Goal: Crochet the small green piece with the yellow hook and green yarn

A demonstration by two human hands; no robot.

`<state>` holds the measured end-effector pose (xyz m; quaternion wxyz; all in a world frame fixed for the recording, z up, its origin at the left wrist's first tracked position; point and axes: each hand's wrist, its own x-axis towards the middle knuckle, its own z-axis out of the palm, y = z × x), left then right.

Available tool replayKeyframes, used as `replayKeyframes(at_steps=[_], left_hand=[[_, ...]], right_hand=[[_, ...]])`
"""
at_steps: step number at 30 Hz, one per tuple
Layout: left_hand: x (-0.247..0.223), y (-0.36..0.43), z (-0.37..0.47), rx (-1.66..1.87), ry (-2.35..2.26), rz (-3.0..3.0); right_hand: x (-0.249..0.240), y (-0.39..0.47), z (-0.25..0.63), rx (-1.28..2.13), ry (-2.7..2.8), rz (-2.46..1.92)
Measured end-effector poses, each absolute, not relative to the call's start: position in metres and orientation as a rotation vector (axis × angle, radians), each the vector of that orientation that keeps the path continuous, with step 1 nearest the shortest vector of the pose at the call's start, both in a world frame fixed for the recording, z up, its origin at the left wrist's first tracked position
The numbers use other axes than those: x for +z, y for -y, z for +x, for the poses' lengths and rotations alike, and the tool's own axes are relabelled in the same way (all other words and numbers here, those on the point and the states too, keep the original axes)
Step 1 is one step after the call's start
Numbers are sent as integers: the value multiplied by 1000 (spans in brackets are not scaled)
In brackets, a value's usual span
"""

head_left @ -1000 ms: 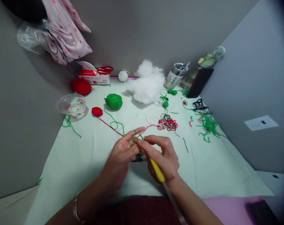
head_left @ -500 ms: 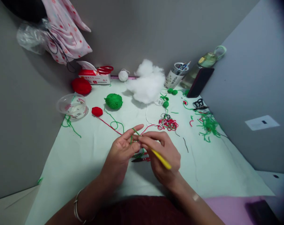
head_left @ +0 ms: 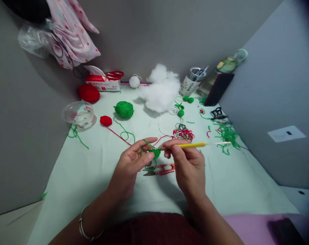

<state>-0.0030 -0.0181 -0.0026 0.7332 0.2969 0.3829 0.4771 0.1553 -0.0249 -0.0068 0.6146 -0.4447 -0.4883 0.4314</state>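
Note:
My left hand point(head_left: 132, 160) pinches a small green crochet piece point(head_left: 155, 153) between thumb and fingers, with green yarn looped over its raised index finger. Between the fingers of my right hand point(head_left: 188, 161) is a crochet hook with a yellow handle point(head_left: 192, 145), lying almost level. Its metal tip meets the top of the green piece. Below the hands, thread snips with orange-red handles point(head_left: 166, 167) lie on the cloth. The green yarn trails back toward a green yarn ball point(head_left: 123, 110).
A small red yarn ball point(head_left: 105, 120) and a plastic tub point(head_left: 80, 117) are at left. White stuffing point(head_left: 160, 90) sits at the back. Tangled red yarn point(head_left: 183, 134) and green scraps point(head_left: 228, 134) lie to the right, near a bottle point(head_left: 215, 78) and phone point(head_left: 219, 89).
My right hand has shifted right and turned the hook from slanting down to nearly level. The green crochet piece and the snips' handles are now more exposed. My left hand stays almost in place.

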Motion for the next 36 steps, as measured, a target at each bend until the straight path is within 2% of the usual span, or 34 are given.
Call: replayKeyframes(at_steps=[5,12,16,18,20,23,26,29,34,36], left_hand=[[-3,17,-7,1084,-865,690],[-2,22,0,1210,-1061,816],[2,22,3,1133,-932,622],[5,19,0,1024,-803,467],[7,15,-4,963,-735,364],[8,12,-7,1004,-717,371],[5,13,-5,1037,-727,492],[2,17,-1,1077,-772,582],[3,16,0,998,-730,433],[5,13,-3,934,-693,345]], right_hand=[[-5,24,156,1029,1131,-975],[-2,34,148,300,1728,-963],[-13,37,147,25,1845,-1020],[-13,36,149,99,1778,-1035],[-10,34,153,335,1599,-1011],[-4,29,156,659,1373,-934],[0,26,154,767,1366,-942],[-1,27,150,685,1441,-989],[-5,32,151,257,1711,-1021],[-4,31,154,336,1585,-1032]])
